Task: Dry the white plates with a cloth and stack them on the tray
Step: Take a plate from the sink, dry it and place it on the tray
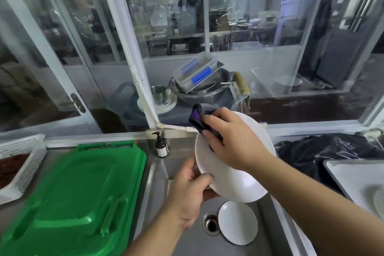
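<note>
My left hand [192,189] grips the lower left rim of a white plate [234,183], held tilted above the sink. A dark purple cloth [198,119] lies against the plate's upper face, pressed there by my right hand [232,141], whose fingers curl over it. Below, a second white plate [238,222] lies in the steel sink [187,241] beside the drain [211,223]. At the right edge sits a white tray [353,178] holding a stack of plates [379,201], only partly in view.
A green plastic lid [79,191] covers the counter on the left, with a white perforated basket [22,160] beyond it. A brown pump bottle [161,145] stands behind the sink. A black plastic bag [324,149] lies right. Glass partitions and metal bowls [203,89] stand behind.
</note>
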Tool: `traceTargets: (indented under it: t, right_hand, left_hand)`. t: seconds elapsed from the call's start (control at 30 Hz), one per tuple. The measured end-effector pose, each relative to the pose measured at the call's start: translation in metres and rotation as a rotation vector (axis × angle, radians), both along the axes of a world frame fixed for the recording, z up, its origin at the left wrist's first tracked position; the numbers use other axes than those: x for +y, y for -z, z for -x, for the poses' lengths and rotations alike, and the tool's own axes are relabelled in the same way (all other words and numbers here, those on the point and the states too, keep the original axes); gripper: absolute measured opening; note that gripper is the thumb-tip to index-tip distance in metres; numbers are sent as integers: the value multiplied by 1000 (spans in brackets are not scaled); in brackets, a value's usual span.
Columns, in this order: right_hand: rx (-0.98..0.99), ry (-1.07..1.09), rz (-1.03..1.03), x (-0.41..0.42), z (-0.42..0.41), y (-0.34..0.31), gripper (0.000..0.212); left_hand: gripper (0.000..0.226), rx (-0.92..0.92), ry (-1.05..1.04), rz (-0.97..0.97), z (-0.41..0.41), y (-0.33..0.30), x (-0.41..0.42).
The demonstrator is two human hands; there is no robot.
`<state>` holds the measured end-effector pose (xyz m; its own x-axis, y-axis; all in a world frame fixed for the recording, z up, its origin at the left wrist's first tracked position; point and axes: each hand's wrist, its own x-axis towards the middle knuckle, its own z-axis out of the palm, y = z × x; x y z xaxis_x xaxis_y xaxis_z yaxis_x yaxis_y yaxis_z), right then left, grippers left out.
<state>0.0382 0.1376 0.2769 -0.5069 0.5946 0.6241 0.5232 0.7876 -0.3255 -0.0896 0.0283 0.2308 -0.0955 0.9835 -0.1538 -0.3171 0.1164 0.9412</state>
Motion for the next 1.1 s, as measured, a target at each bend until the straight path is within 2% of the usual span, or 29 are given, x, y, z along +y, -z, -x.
traceTargets:
  t: [0.17, 0.37, 0.6, 0.77, 0.9, 1.1]
  right_hand:
    - [-4, 226, -109, 35, -5, -26, 30]
    - [-47, 342, -61, 32, -22, -17, 31]
    - [51, 254, 167, -19, -17, 7, 24]
    - [86, 120, 160, -26, -11, -7, 30]
    - [59, -7, 75, -17, -4, -32, 31]
    - [-4, 101, -38, 23, -7, -72, 34]
  left_hand:
    - [61, -128, -41, -89, 14, -19, 4]
    - [61, -130, -139, -173, 28, -38, 13]
    - [64, -108, -145, -175, 30, -50, 27]
    - [62, -105, -103, -167, 21, -53, 26]
    - [67, -67, -50, -123, 12, -54, 20]
    - [58, -172, 5, -115, 7, -54, 6]
